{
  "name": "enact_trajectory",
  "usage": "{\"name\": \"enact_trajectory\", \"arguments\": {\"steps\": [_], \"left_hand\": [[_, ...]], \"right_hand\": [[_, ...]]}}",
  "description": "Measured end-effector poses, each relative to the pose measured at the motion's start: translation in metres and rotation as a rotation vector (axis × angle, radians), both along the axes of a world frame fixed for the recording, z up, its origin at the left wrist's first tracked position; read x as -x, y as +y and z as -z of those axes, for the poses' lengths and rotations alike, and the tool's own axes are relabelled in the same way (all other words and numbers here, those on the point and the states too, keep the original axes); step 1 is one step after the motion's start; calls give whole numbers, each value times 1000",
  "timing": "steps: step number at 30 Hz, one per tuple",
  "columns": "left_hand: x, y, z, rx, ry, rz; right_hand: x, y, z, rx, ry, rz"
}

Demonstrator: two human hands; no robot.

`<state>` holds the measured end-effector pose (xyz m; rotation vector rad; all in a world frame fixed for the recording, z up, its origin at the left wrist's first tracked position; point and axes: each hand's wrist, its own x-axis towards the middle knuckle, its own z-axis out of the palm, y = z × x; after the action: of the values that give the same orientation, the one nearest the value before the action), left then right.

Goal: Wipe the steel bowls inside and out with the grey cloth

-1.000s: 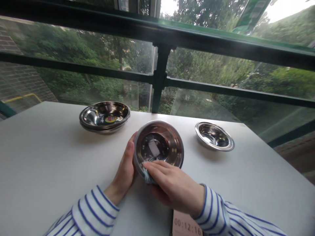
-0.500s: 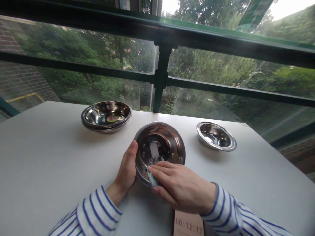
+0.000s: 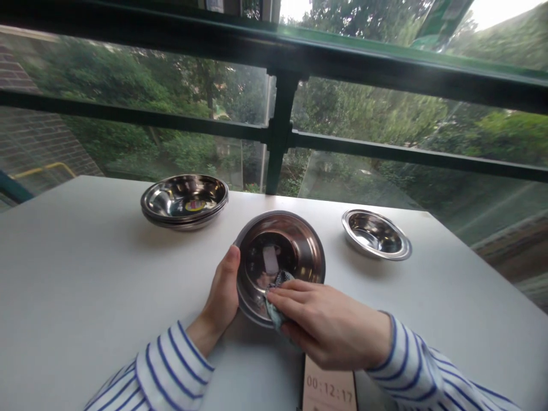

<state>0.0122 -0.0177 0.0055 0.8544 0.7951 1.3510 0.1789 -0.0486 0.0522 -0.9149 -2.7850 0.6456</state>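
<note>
A shiny steel bowl (image 3: 306,242) is tilted toward me at the middle of the table. My left hand (image 3: 222,288) grips its left rim, thumb on the edge and the other fingers hidden behind. Bunched under the fingers of my right hand (image 3: 325,319) is a small grey-green cloth (image 3: 274,308), pressed against the lower inside wall of the bowl. Part of the cloth is covered by the fingers.
A stack of steel bowls (image 3: 185,220), the top one with a yellow sticker, stands at the back left of the white table (image 3: 77,274). Back right is another steel bowl (image 3: 377,234). A phone (image 3: 329,388) showing a timer lies near me. Windows line the far edge.
My right hand has slid a little to the right with the cloth along the bowl's inside. The bowl has shifted slightly to the right; my left hand keeps its hold.
</note>
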Motion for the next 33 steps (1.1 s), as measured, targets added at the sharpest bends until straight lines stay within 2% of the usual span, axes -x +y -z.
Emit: {"name": "enact_trajectory", "arguments": {"steps": [6,12,18,24,27,29,33], "left_hand": [[0,0,0,10,-10,-36],[0,2,-3,10,0,-8],[0,3,0,22,-8,-41],[0,1,1,15,2,-8],[-3,-1,3,7,12,-55],[-3,-2,3,10,20,-97],[-1,0,1,5,30,-113]], "right_hand": [[12,2,8,-30,137,-27],[0,1,-2,10,-21,20],[10,1,8,-71,109,-15],[0,0,2,-17,-1,-13],[9,0,8,-40,77,6],[16,0,13,-91,157,75],[13,2,10,-65,99,19]]}}
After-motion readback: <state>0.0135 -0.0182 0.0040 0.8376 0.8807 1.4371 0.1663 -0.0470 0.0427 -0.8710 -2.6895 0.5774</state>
